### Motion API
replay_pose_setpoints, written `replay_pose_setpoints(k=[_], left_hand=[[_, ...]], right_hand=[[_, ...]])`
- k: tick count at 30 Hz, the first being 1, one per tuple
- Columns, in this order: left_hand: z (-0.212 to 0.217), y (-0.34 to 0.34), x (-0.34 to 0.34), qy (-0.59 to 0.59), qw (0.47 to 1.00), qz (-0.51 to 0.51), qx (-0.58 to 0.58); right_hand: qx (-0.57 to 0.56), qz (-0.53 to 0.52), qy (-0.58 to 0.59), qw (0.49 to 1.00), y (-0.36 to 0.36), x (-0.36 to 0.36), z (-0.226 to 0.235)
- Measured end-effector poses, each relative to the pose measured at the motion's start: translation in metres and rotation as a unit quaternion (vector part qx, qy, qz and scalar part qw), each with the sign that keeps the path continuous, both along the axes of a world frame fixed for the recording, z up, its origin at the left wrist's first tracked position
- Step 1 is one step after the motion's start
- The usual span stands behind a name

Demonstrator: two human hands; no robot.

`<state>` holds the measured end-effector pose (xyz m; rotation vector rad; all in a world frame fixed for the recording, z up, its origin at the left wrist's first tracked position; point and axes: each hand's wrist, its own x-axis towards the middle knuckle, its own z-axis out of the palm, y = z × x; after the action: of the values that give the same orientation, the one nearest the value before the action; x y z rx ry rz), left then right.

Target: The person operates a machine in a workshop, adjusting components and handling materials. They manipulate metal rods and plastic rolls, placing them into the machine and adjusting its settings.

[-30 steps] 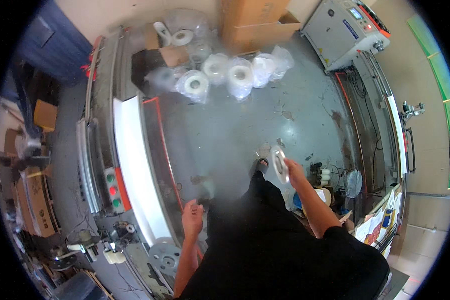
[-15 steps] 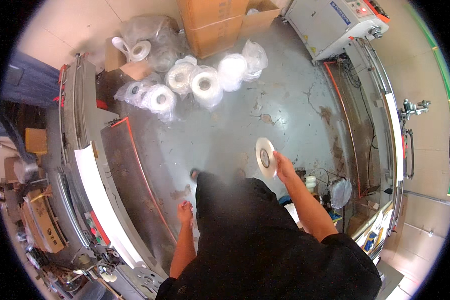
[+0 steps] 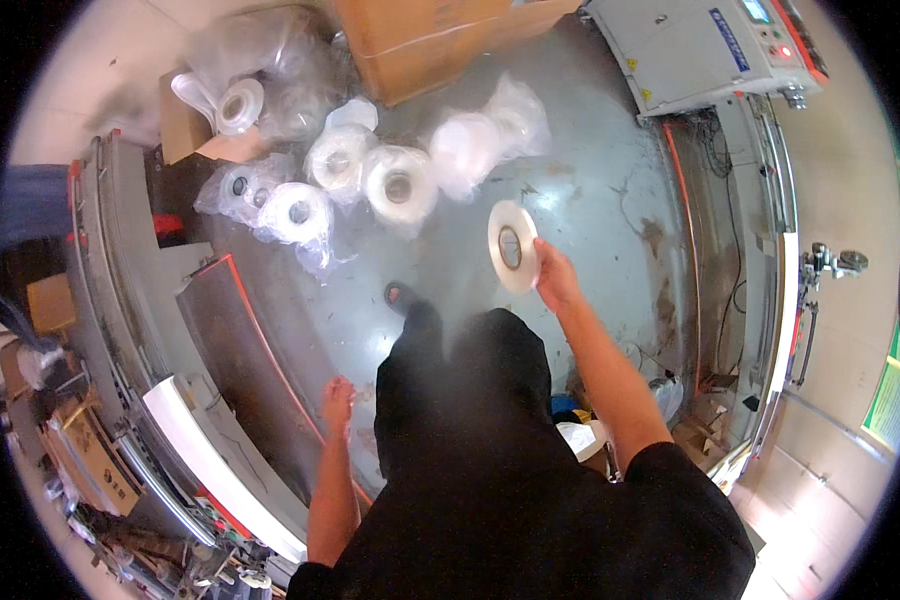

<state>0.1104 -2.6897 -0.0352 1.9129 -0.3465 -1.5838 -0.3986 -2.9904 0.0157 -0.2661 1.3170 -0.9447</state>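
My right hand point(image 3: 555, 280) grips a flat white roll of tape-like film point(image 3: 513, 246), held upright in front of me at about waist height. My left hand point(image 3: 337, 398) hangs at my side, fingers loosely apart and holding nothing, close to the edge of a long grey machine point(image 3: 225, 350). On the floor ahead lie several white film rolls wrapped in clear plastic point(image 3: 400, 185). My dark trousers and one shoe point(image 3: 398, 296) fill the lower middle of the view.
Brown cardboard boxes point(image 3: 420, 40) stand behind the rolls. A grey machine with a control panel point(image 3: 700, 50) is at the upper right, with a conveyor frame point(image 3: 780, 290) running down the right side. The grey concrete floor point(image 3: 590, 190) is stained.
I have walked toward the wrapped rolls, which now appear nearer. My right hand has raised the white roll higher and forward. My left hand stays low beside the machine.
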Motion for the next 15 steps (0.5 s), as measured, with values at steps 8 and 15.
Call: replay_pose_setpoints(k=[8, 15], left_hand=[[0.062, -0.118, -0.071, -0.085, 0.991, 0.079, 0.062], [-0.009, -0.102, -0.178, -0.099, 0.971, 0.084, 0.201]], right_hand=[[-0.124, 0.260, 0.263, 0.921, -0.245, 0.041, -0.100], [-0.151, 0.394, 0.425, 0.801, -0.351, 0.047, -0.275]])
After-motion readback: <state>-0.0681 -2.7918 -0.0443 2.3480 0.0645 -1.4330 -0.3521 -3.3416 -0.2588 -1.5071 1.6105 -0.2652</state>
